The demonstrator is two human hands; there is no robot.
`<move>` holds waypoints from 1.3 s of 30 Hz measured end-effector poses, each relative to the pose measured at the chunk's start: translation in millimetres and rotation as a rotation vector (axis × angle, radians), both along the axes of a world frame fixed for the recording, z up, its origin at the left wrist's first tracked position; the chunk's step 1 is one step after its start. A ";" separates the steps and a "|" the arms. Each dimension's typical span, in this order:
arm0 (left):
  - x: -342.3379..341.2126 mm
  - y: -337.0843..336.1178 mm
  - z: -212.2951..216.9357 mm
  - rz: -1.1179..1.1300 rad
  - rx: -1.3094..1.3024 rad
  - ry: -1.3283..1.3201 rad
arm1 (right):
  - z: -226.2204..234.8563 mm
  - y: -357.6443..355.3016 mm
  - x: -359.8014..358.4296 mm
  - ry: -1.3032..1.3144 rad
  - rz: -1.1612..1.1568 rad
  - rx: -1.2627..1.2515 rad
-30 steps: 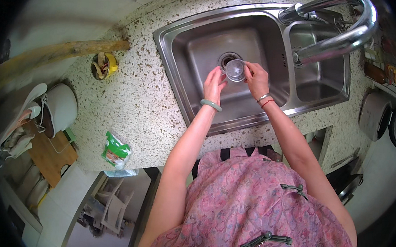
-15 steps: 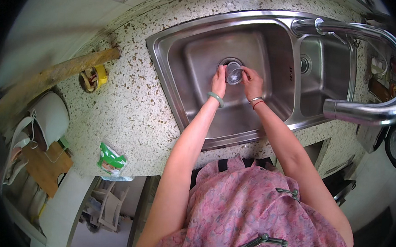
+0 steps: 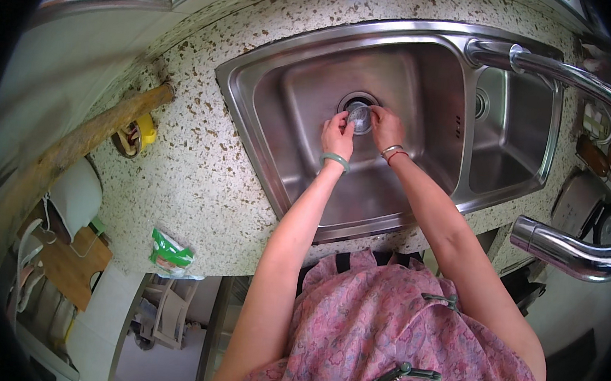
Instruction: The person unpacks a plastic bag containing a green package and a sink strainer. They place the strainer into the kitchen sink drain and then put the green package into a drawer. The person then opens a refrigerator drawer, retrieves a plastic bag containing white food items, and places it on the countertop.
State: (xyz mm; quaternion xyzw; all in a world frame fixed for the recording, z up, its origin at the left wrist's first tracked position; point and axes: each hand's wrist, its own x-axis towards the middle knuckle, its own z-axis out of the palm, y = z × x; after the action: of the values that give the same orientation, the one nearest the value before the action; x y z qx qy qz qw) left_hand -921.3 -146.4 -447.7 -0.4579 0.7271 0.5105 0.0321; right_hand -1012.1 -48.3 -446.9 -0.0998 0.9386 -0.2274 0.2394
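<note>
My left hand (image 3: pixel 337 137) and my right hand (image 3: pixel 388 129) are closed on opposite sides of a small, round, greyish see-through sink strainer (image 3: pixel 360 116). They hold it between the fingertips, low in the larger bowl of the steel sink (image 3: pixel 312 95). The strainer overlaps the near side of the drain opening (image 3: pixel 357 97), whose dark far rim shows past it. Whether it touches the drain, I cannot tell. A green bangle circles my left wrist; a metal bracelet and a red cord are on my right one.
A chrome faucet (image 3: pixel 576 71) arches over the smaller bowl (image 3: pixel 508 134) at the right. Left on the speckled counter (image 3: pixel 195 140) stand a yellow-handled cup (image 3: pixel 136 136) and a green-and-white packet (image 3: pixel 171 252). A wooden pole (image 3: pixel 90 129) slants in from the left.
The strainer has tilted, its round face now turned more upward. My left fingers have curled onto its near left side. The view has shifted a little.
</note>
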 end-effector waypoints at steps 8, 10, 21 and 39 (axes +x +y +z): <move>-8.5 0.8 -16.8 -0.048 -0.132 0.046 | -1.8 -4.3 -9.1 -0.033 0.019 0.091; -11.7 -0.2 -20.6 -0.014 -0.135 0.079 | -6.3 -3.2 -9.8 -0.002 0.020 0.043; -21.4 -6.0 -21.3 -0.010 -0.158 0.023 | -9.2 -10.2 -8.6 0.052 -0.003 -0.052; -2.1 -1.6 0.4 -0.473 -0.318 -0.248 | 13.3 0.8 9.1 -0.085 0.471 0.098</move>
State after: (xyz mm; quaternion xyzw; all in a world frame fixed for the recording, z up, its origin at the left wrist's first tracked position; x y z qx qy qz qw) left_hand -923.3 -148.0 -447.3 -0.3343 0.8747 0.3090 0.1665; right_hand -1003.0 -47.4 -433.6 -0.2944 0.8885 -0.1234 0.3295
